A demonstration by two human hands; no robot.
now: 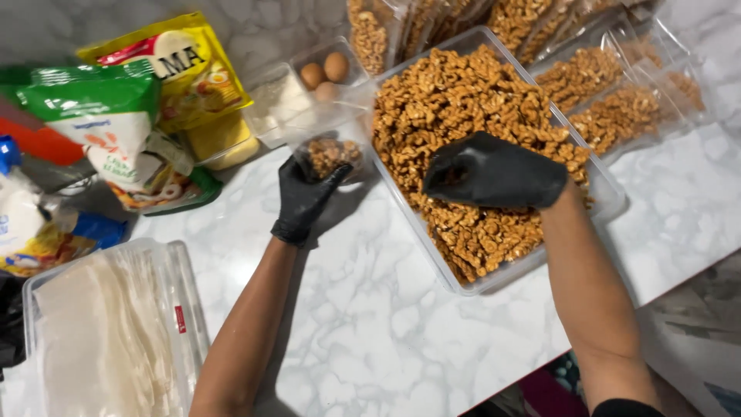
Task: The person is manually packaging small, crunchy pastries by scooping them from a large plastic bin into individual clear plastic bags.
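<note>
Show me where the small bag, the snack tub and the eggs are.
Small bag [328,150], head view, on its filled bottom.
Snack tub [610,193], head view, on its right rim.
Eggs [336,67], head view, on the right egg.

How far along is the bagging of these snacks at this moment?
Done: filled bags lie behind the tub. In hand: the left hand holds a clear bag partly filled, while the right hand scoops in the tub. Left: the tub is almost full.
</note>
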